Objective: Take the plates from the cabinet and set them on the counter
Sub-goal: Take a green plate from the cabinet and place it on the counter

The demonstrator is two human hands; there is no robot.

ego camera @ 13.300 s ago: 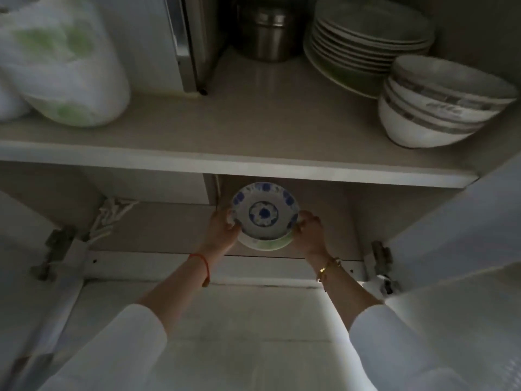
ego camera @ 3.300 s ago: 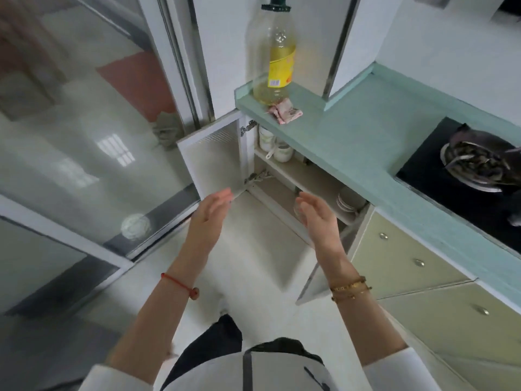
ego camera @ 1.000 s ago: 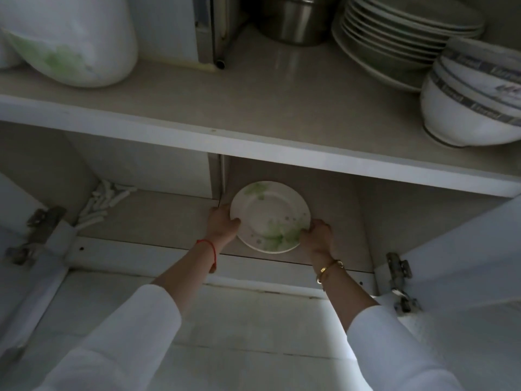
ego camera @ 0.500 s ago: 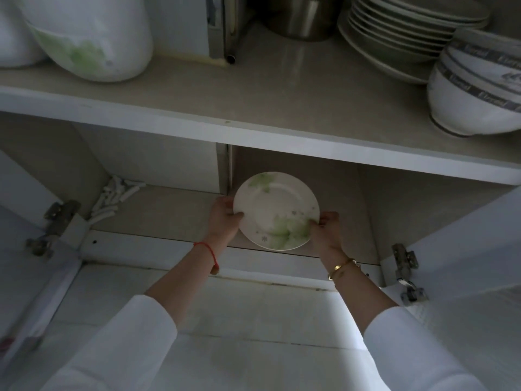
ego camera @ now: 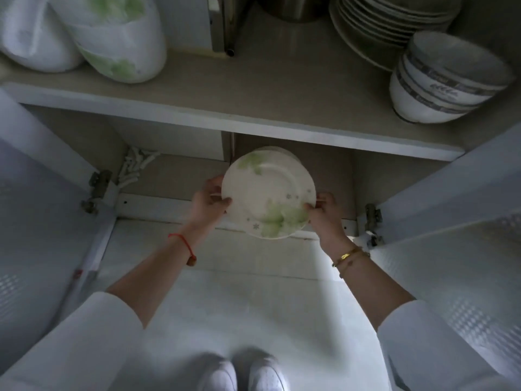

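A person's left hand [ego camera: 207, 200] at nine o'clock and right hand [ego camera: 324, 211] at three o'clock pinch the rim of a white, green-leafed plate [ego camera: 267, 193], fingers pressed together, at the open cabinet's lower shelf [ego camera: 180, 173], while the upper shelf [ego camera: 253, 88] holds stacked plates [ego camera: 380, 21] and nested bowls [ego camera: 445, 83] at one o'clock.

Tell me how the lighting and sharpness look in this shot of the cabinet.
Head view: the cabinet interior is dim, the floor brighter; the plate held between left hand and right hand is fairly sharp; the shoes are blurred; wide-angle distortion bends the shelf edge.
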